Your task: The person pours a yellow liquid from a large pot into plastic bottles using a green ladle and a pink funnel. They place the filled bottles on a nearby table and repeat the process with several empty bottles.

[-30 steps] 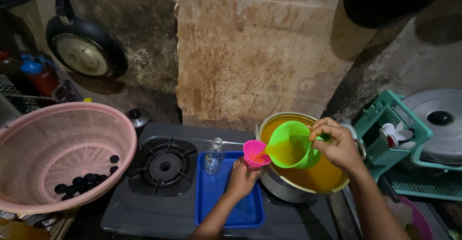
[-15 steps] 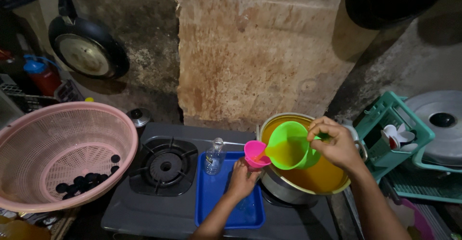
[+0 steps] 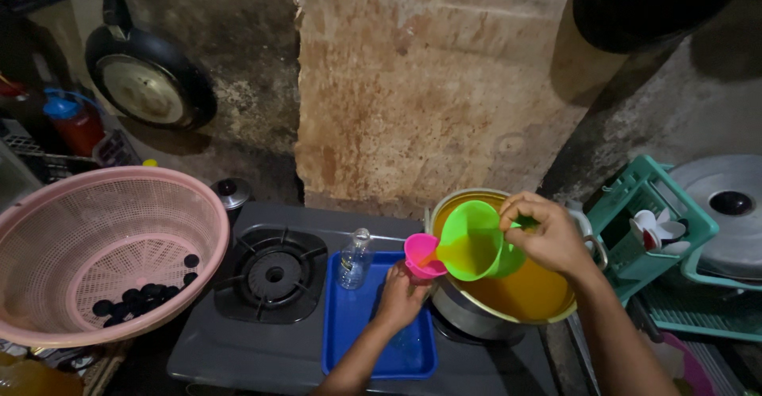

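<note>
Change: almost nothing has shifted in the last second; my 2 hands stay where they were and the green jug stays tipped.
Right hand: my right hand (image 3: 548, 237) is wrapped around the handle of the green jug (image 3: 474, 243), holding it tilted over the rim of the steel pot (image 3: 476, 317) of yellow liquid.
Left hand: my left hand (image 3: 401, 297) is closed around something under the pink funnel (image 3: 422, 255); I cannot tell what, as my fingers hide it.
Funnel: it sits just beside the jug's spout, above the blue tray (image 3: 349, 324).
Nearby: 1 small clear bottle (image 3: 354, 259) stands upright on the tray, next to the burner (image 3: 274, 273); a pink basket (image 3: 103, 249) with dark round things sits to the left.
Risk: I judge that too steep a tilt could overflow the narrow funnel and spill liquid onto the tray or my left hand.
</note>
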